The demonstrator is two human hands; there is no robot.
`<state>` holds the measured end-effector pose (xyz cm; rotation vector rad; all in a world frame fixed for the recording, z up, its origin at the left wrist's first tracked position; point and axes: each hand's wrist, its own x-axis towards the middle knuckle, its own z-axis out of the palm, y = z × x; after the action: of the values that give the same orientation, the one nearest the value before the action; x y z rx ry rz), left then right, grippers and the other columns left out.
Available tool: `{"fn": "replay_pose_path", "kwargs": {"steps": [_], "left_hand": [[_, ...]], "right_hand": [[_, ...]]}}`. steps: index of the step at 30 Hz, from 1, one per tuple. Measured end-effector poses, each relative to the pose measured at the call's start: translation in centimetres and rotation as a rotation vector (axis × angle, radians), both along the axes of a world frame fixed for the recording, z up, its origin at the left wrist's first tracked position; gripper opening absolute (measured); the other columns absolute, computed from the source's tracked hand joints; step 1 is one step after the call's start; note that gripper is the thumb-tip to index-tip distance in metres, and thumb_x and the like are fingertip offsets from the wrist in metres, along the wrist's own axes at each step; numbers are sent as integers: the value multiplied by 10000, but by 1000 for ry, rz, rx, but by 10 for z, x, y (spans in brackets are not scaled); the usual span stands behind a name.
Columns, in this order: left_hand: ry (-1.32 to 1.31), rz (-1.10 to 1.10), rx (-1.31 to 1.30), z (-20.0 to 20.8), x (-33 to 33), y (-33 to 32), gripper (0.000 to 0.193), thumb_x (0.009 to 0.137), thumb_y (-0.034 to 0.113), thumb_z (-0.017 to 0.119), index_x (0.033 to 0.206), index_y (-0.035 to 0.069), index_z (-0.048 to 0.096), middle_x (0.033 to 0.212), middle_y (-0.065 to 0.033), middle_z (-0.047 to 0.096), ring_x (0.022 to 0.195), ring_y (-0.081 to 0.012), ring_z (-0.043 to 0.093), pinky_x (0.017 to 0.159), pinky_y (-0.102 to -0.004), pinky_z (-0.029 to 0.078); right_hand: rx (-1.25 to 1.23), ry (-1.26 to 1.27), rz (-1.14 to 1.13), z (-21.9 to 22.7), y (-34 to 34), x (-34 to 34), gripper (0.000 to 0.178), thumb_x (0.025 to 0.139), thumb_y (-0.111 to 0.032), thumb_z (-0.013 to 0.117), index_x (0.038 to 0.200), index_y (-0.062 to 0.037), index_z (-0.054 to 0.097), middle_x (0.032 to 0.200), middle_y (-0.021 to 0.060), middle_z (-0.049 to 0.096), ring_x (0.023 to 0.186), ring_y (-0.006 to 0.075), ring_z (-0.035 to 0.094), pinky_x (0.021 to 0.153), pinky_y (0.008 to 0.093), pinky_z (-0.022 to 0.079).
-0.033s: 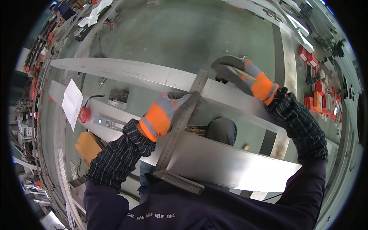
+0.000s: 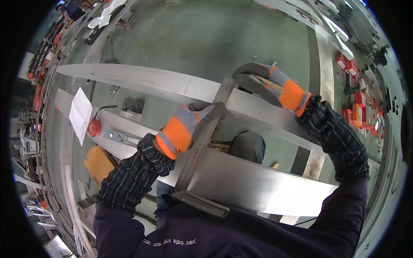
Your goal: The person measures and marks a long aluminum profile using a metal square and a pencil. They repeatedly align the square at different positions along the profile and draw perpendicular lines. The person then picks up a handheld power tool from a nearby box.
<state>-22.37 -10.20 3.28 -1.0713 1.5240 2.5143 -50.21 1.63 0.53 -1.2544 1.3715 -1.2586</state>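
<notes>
My left hand [image 2: 183, 129], in a grey and orange glove, is closed around the blade of a metal try square [image 2: 193, 165]. The blade crosses from the near silver panel [image 2: 254, 182] to the far metal bar [image 2: 167, 81], and the square's thick stock lies at the near edge, against my body. At the blade's far end is my right hand [image 2: 271, 84], gloved alike, with its fingers bent down at the bar's far edge. A thin pencil-like stick [image 2: 267, 81] is held in it; its tip is hidden.
On the left part of the near panel are a white paper sheet [image 2: 80, 116], a red tape measure [image 2: 94, 127] and a metal fitting [image 2: 122, 137]. A piece of cardboard [image 2: 99, 165] stands by my left forearm. Red boxes [image 2: 346, 64] line the right side.
My right hand has moved slightly left, up to the far end of the try square. My left hand and the square stay in place.
</notes>
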Motion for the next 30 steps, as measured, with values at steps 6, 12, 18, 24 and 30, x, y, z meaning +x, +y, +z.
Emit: {"fn": "replay_pose_path", "kwargs": {"steps": [6,12,18,24,30], "left_hand": [[159,-142,-459,-26,19,3,428,1051,355,660,1243,-26,688,933,-73,749,768,-134,701,654,-278,567],[16,-82,-160,24,14,20,431,1083,360,603,1246,-34,670,899,-76,733,747,-122,690,674,-265,560],[-133,-94,-196,38,10,27,411,1079,339,606,1223,-39,682,843,-87,724,706,-135,700,654,-280,586],[-114,39,-179,32,14,27,414,1094,342,581,1230,-40,667,794,-45,686,655,-130,658,622,-275,546],[-138,66,-147,32,13,24,403,1086,357,575,1188,-25,654,795,-55,680,643,-132,653,603,-273,531]], "right_hand": [[-6,164,243,14,-29,10,285,1021,-140,650,1262,8,683,1209,80,708,1099,170,678,978,308,552],[155,21,-58,23,-21,32,291,1024,-261,674,1182,-28,749,1035,63,747,943,145,689,857,303,560],[247,-233,-131,22,-18,34,295,1027,-272,680,1180,-25,734,947,67,736,840,122,670,751,292,554],[-156,-35,-35,6,-9,10,224,1064,-169,614,1201,-7,685,996,66,735,855,121,666,736,297,548],[-417,732,306,56,14,9,260,928,-142,675,1174,-59,665,1195,167,708,1177,425,627,1090,515,475]]}}
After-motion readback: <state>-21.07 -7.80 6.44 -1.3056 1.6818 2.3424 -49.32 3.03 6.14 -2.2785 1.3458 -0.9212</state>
